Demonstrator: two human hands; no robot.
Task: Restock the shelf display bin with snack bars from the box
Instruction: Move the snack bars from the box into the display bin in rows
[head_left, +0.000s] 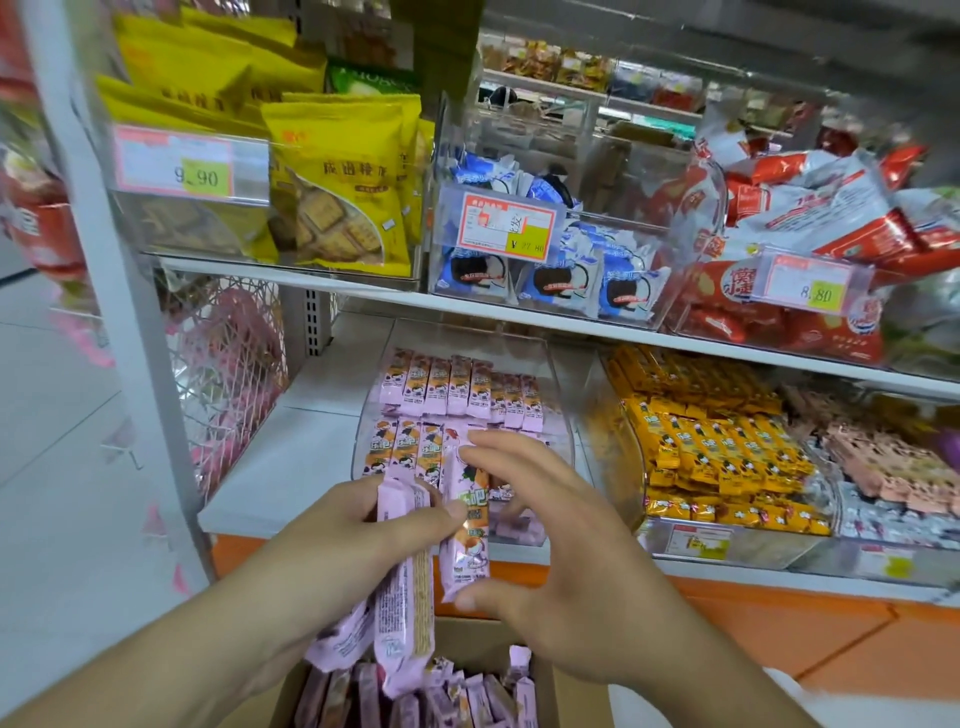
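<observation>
The left hand (358, 525) is gripping a bunch of pink bars (402, 608) over the box (524, 631). The right hand (561, 561) is pinching one bar (467, 540) between thumb and fingertips, at the front edge of the clear bin (563, 415) on the lower shelf (291, 457).

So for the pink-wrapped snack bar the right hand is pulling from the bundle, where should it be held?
Hold the pink-wrapped snack bar by its two ends, as the right hand does now: fingertips on top, thumb under the bottom. It stands upright, with the left hand covering its left side.
</observation>
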